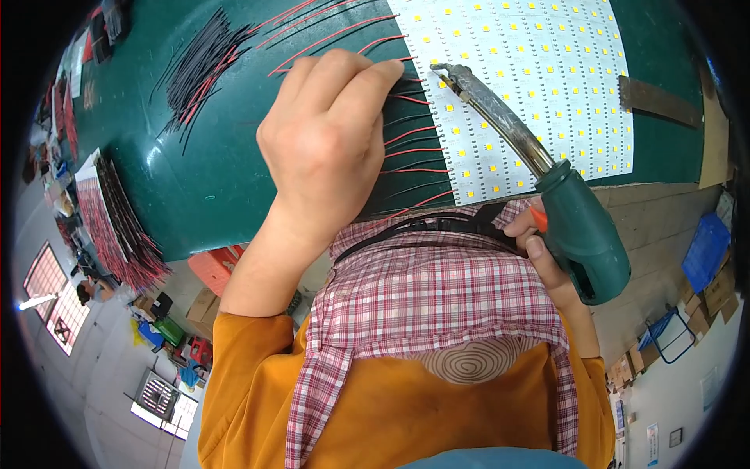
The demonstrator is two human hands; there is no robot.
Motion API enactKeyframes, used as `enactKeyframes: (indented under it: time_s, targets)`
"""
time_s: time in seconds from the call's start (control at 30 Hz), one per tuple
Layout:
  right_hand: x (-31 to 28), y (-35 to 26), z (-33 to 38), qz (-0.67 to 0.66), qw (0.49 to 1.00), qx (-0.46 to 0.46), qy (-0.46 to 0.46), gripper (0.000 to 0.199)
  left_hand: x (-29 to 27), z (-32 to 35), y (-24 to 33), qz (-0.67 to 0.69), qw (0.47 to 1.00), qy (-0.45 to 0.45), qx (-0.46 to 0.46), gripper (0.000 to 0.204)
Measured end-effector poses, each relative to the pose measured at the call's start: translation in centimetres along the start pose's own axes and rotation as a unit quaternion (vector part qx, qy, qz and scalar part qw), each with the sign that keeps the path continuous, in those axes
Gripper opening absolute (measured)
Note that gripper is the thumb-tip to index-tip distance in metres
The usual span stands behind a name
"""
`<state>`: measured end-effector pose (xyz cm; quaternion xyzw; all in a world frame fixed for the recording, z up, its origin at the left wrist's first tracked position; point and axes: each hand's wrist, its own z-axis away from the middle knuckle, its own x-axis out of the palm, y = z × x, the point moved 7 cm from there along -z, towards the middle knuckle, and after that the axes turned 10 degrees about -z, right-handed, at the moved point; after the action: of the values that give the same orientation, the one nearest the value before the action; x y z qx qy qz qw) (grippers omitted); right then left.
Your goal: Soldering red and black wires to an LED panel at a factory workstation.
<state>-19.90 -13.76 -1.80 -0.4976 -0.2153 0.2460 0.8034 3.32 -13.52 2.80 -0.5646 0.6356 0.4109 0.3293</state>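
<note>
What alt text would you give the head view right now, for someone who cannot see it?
A left hand pinches thin red and black wires at the edge of a white LED panel sheet on a green table, while the right hand grips a green-handled soldering gun, its metal tip over the panel. Loose bundles of black and red wires lie farther left.

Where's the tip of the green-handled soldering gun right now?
In the head view, the green-handled soldering gun sits in the right hand, its tip at the white LED panel's left edge, beside the left hand.

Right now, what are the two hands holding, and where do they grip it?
The right hand holds a green soldering gun by its handle. The left hand pinches a thin wire at the LED panel's edge.
</note>
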Motion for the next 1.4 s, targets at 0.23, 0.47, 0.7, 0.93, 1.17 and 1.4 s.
enactKeyframes:
  time_s: [0.23,0.47,0.7,0.93,1.17,1.4]
  targets:
    - [0.2,0.4,-0.2,0.010,1.000,0.009,0.006,0.012,0.5,0.0,0.1,-0.014,1.000,-0.002,0.005,0.022]
    - [0.6,-0.2,-1.1,0.107,0.994,0.004,-0.026,0.010,0.5,0.0,0.3,-0.018,1.000,-0.004,0.010,0.021]
    - [0.6,0.5,-0.8,0.023,0.999,0.038,-0.020,0.011,0.5,0.0,0.3,-0.018,1.000,-0.008,0.011,0.021]
    - [0.7,-0.5,-0.9,-0.022,0.999,0.014,0.019,0.009,0.7,0.1,0.2,-0.035,0.999,-0.013,0.014,0.017]
    - [0.8,-0.6,-1.3,-0.002,1.000,-0.004,0.005,0.025,0.4,-0.9,-1.5,0.004,1.000,0.005,-0.007,0.020]
    - [0.9,-0.1,-1.7,0.027,0.999,0.024,-0.006,0.014,1.1,-0.7,-1.1,-0.024,0.999,0.022,0.011,0.019]
